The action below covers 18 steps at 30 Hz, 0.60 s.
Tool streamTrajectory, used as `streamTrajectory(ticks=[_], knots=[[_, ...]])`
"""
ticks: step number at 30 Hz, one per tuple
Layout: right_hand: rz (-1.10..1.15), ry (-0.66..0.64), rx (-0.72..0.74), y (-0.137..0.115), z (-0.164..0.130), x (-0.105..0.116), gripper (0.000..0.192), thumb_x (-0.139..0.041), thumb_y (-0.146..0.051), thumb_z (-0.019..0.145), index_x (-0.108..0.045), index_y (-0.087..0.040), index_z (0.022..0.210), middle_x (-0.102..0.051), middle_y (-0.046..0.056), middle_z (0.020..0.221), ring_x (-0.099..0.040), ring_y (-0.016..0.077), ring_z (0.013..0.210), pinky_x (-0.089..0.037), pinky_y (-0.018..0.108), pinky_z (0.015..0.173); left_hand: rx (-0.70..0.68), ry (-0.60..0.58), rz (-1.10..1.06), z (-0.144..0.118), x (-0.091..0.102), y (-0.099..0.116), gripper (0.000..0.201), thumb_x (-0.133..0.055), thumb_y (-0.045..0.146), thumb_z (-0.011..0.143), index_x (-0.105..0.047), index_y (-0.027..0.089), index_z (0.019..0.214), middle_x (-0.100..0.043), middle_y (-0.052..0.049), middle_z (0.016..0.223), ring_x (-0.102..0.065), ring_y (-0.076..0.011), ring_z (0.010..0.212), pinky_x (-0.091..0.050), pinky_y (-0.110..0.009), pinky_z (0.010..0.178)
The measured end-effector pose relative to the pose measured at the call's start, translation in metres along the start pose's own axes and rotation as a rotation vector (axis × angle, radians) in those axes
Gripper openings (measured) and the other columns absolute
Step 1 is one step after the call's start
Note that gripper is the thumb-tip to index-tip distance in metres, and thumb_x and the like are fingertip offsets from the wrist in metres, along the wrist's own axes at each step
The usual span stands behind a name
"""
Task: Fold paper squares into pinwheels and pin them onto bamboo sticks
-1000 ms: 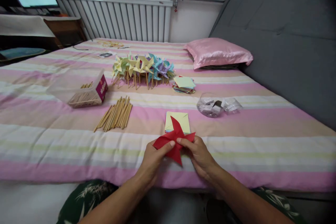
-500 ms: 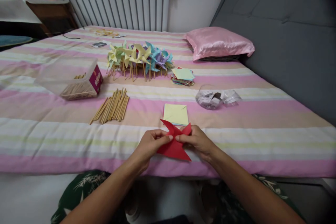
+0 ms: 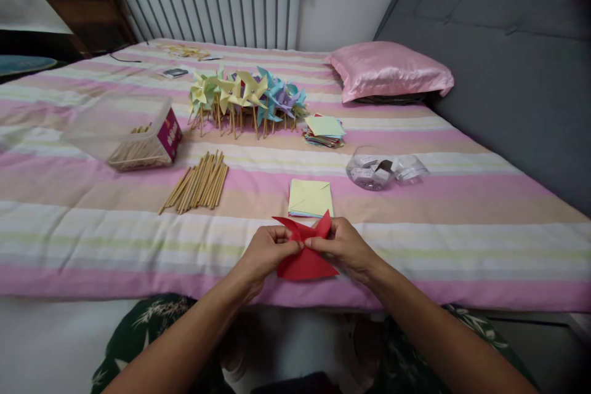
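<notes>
right now, both hands pinched on a red folded paper pinwheel head at the near edge of the pink-striped bed. left hand with its grip closed on the left flaps, thumb and forefinger pressed together at the centre; right hand with its grip closed on the right flaps, meeting the left at the same middle point. red paper held just above the sheet, lower point hanging toward the bed's edge.

just beyond, flat on the bed, a small stack of yellow square paper sheets. further left, a loose bundle of bamboo sticks and a clear plastic box of sticks with a magenta label. further back, a row of finished pastel paper pinwheels on sticks, a pile of mixed coloured paper squares, a clear round tub of small metal bits and a pink satin pillow.

likely trouble from here: flaps springing open if either pinch loosens, since only finger pressure seems to keep them gathered; a torn or creased corner from too hard a squeeze; off-centre gathering, leaving uneven blades; paper slipping off the bed's edge if dropped.
</notes>
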State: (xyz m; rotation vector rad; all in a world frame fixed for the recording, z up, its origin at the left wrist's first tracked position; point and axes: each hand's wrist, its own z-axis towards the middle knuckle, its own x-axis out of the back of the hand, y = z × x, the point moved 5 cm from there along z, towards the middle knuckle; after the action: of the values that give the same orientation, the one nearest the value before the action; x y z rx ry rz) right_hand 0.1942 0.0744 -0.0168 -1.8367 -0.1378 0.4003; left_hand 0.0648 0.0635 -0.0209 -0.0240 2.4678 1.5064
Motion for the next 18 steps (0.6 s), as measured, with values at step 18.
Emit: streamTrajectory(ticks=[18], knots=[[-0.649, 0.089, 0.705, -0.013, -0.031, -0.021, 0.035, -0.057, -0.011, 0.078, -0.061, -0.022, 0.110, -0.070, 0.000, 0.081, -0.062, 0.0100, 0.063, -0.050, 0.020, 0.058, -0.012, 0.200, -0.340, 0.006, 0.031, 0.013, 0.010, -0.071, 0.016, 0.055, -0.063, 0.012, 0.058, -0.061, 0.001, 0.057, -0.052, -0.0095, 0.054, -0.038, -0.021, 0.054]])
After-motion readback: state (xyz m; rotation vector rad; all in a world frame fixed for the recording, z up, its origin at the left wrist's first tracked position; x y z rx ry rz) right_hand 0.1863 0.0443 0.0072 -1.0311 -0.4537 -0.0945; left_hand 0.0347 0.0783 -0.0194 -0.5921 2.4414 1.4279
